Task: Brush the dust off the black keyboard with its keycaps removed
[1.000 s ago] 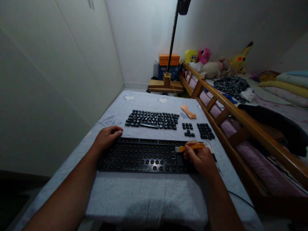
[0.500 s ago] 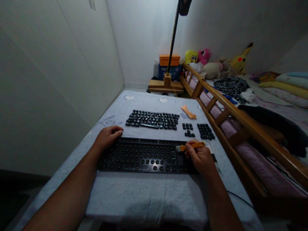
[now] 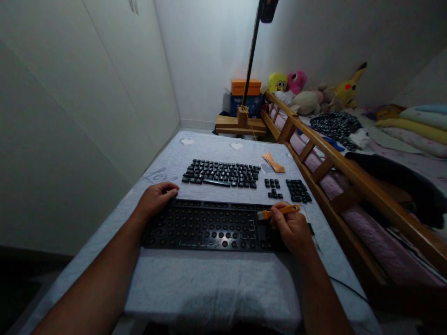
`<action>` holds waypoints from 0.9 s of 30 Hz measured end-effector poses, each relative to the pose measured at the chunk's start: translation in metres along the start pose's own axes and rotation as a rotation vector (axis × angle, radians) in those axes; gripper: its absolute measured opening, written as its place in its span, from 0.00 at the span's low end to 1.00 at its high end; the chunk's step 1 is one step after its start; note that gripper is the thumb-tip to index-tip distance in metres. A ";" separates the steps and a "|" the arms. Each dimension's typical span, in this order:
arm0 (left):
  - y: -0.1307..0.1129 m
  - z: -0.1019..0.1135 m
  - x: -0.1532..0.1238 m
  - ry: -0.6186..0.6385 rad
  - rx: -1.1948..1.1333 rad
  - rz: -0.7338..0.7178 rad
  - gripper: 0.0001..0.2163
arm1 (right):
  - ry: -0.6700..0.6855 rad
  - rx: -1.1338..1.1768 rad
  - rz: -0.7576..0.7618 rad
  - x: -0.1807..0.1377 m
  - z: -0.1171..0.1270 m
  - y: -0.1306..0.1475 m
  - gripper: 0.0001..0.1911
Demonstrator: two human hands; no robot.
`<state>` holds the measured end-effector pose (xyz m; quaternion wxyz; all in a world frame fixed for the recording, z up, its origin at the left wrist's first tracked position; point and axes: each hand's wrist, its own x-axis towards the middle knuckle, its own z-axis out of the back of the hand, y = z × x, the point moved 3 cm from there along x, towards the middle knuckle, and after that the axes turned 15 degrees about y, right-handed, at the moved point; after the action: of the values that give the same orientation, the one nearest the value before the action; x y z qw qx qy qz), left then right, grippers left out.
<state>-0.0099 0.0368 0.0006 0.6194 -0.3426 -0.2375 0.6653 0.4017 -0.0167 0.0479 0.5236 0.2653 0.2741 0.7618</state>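
The long black plastic keyboard base (image 3: 209, 228), round key spots showing in rows, lies flat on the pale blue cloth-covered bench (image 3: 209, 279), and over toward its 3 o'clock end the right hand (image 3: 291, 228) has its fingers pinched around a small orange-handled brush (image 3: 266, 215), bristles aimed at 9 o'clock (can't tell if they're touching). Left hand (image 3: 157, 197) sits at the 10 o'clock corner, and I honestly can't tell if those fingers are gripping or just resting. Loose black keycaps (image 3: 221, 174) are laid out at 12, smaller groups at 2, plus an orange cloth strip (image 3: 274, 163) around 1.
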 end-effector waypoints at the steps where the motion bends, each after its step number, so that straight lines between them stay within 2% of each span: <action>1: -0.001 0.000 -0.001 -0.004 -0.003 0.000 0.20 | 0.012 -0.019 0.005 0.001 -0.001 0.001 0.16; 4: -0.002 0.000 -0.002 -0.009 -0.016 0.000 0.20 | 0.002 -0.105 0.008 0.003 0.000 0.002 0.17; 9: 0.001 0.001 0.000 -0.007 -0.009 0.000 0.20 | -0.102 -0.202 -0.030 0.000 0.011 -0.002 0.15; 14: 0.002 0.001 0.000 -0.004 -0.015 -0.003 0.20 | -0.174 -0.192 -0.059 -0.003 0.015 -0.004 0.16; 21: -0.002 0.000 -0.001 -0.002 -0.026 0.003 0.21 | -0.058 -0.096 0.007 -0.001 0.005 0.006 0.16; 27: -0.001 0.000 -0.002 0.003 -0.031 0.004 0.21 | -0.085 -0.194 -0.052 -0.001 0.013 -0.005 0.15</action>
<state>-0.0094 0.0351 0.0017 0.6131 -0.3536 -0.2461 0.6622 0.4137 -0.0143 0.0536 0.5774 0.2381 0.1836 0.7591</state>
